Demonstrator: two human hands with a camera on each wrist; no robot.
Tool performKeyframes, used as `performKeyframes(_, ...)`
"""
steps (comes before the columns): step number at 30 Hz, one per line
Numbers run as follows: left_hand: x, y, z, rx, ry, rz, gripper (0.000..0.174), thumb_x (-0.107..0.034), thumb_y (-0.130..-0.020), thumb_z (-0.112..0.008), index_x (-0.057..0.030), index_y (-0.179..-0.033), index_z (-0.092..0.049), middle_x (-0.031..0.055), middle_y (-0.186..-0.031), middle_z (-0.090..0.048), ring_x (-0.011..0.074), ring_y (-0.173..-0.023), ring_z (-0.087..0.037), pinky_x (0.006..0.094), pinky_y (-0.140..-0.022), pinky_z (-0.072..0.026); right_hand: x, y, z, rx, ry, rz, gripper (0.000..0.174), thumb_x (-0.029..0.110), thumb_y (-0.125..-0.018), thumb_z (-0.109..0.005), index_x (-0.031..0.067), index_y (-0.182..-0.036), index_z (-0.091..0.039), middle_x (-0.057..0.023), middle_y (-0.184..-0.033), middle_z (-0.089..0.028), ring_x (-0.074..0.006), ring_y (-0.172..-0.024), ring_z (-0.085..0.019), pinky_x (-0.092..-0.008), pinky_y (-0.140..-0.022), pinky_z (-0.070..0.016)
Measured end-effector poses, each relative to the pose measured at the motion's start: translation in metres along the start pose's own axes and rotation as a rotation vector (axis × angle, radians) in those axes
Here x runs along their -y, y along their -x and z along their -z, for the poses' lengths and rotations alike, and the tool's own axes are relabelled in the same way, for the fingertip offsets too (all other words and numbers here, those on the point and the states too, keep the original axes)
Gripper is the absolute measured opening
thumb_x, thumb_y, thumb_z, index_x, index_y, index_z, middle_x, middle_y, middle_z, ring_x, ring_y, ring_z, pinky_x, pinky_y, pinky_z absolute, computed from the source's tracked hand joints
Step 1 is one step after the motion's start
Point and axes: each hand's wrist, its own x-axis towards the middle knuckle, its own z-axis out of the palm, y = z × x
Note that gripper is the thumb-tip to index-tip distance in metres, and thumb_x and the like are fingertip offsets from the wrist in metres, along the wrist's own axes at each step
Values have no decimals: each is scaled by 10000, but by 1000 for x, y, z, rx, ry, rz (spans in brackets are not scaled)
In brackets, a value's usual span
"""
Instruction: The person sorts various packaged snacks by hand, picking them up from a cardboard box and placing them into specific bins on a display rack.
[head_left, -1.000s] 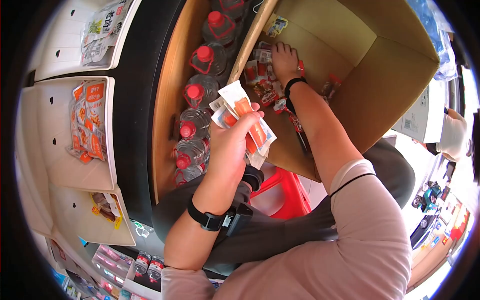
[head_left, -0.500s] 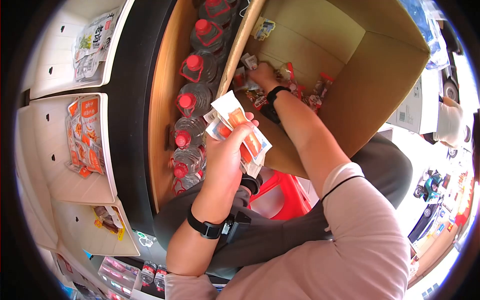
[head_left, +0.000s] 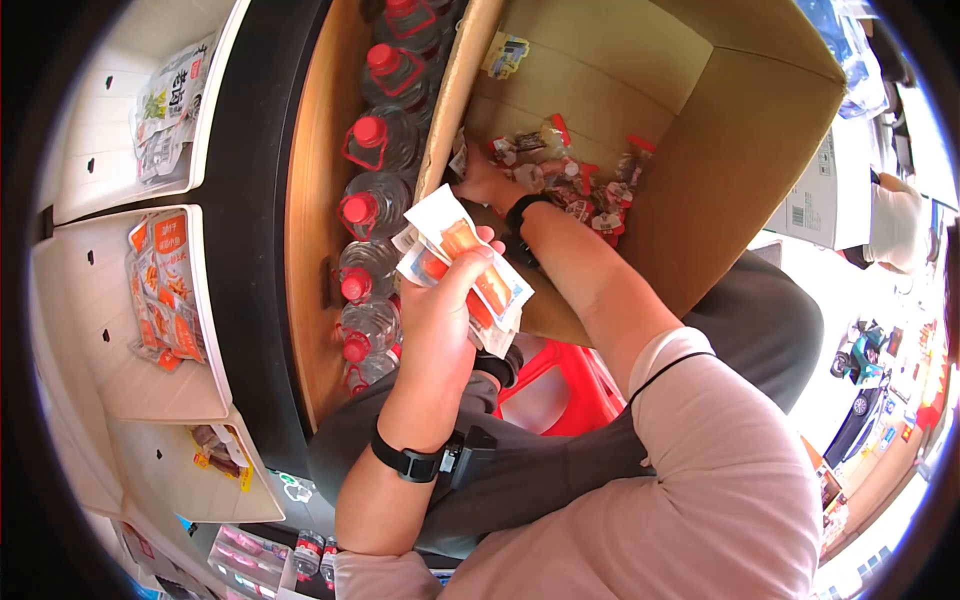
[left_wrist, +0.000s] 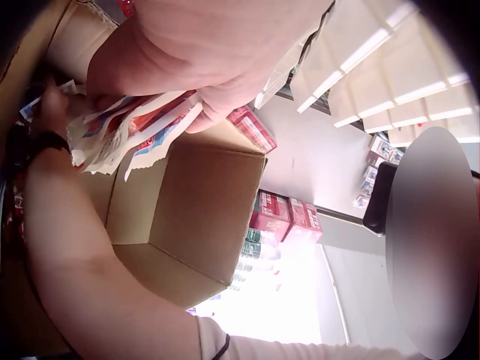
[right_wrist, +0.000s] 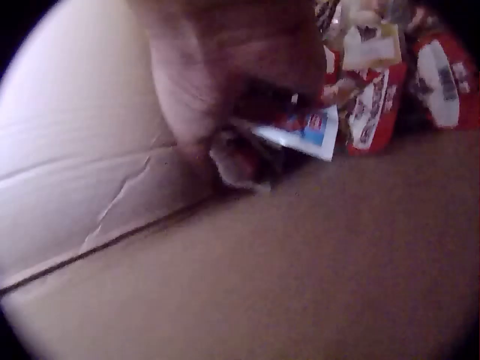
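Note:
My left hand (head_left: 437, 315) grips a fanned stack of snack packets (head_left: 495, 290) with orange pictures on white, its thumb pressed across their front, held outside the near side of a cardboard box (head_left: 730, 150). Down inside the box, at its left wall, my right hand (head_left: 487, 183) has curled fingers around a small packet (right_wrist: 315, 135) with a white and blue end, seen in the right wrist view. The fingertips are partly hidden in shadow there. Red and clear wrapped snack packets (head_left: 570, 185) lie loose to the right of this hand.
Large water bottles (head_left: 385, 140) with red caps line up left of the box. White bins (head_left: 165, 320) of packaged snacks stand further left. A red stool (head_left: 570, 395) is below the box. Beyond it, a white carton (head_left: 815, 200) stands to the right.
My right hand has moved left through the box to its left wall, and loose packets are uncovered behind it. The left hand keeps its hold on the stack. The head view has shifted slightly.

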Motion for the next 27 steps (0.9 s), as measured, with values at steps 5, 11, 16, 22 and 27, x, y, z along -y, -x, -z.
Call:
performKeyframes(5, 1, -3, 4, -14, 11, -23, 409, 15, -876, -693, -21, -1263, -563, 129, -1127, -676, 246, -1021, -695, 381, -863, -579, -15, -7, -13, -132, 25, -266, 830, 210, -682, -854, 12, -1374, -441, -297, -1239, -640, -443, -1181, -616, -450, -1008, -491)
performKeyframes(11, -7, -3, 6, -17, 30, -58, 420, 0, -888, -687, -26, -1286, -558, 135, -1142, -672, 260, -1036, -689, 389, -862, -583, -7, -1, 74, 37, -140, -142, 537, 130, -698, -802, 23, -1177, -587, -190, -1088, -688, -314, -1003, -685, -411, -834, -559)
performKeyframes(16, -9, -8, 9, 19, -28, -119, 421, -42, -893, -692, -52, -1292, -556, 121, -1158, -675, 250, -1080, -675, 406, -853, -586, 50, 44, 180, 138, -498, -197, 419, 71, -750, -775, 27, -1135, -617, -93, -984, -689, -210, -889, -676, -365, -773, -562)
performKeyframes(22, 9, -20, 9, 105, 6, -189, 301, -71, -884, -695, -33, -1175, -623, 99, -1070, -710, 241, -985, -705, 401, -843, -591, 166, 116, 261, 227, -784, -93, 395, -4, -818, -738, 17, -1195, -620, -95, -1055, -709, -209, -984, -697, -379, -869, -578)
performKeyframes(27, -3, 20, -23, 295, 462, 36, 293, -66, -879, -659, -59, -1166, -602, 95, -1056, -696, 264, -995, -703, 459, -883, -605, 235, 199, 257, 71, -802, 106, 470, -49, -847, -709, 22, -1292, -574, -64, -1123, -691, -209, -1042, -686, -381, -923, -571)
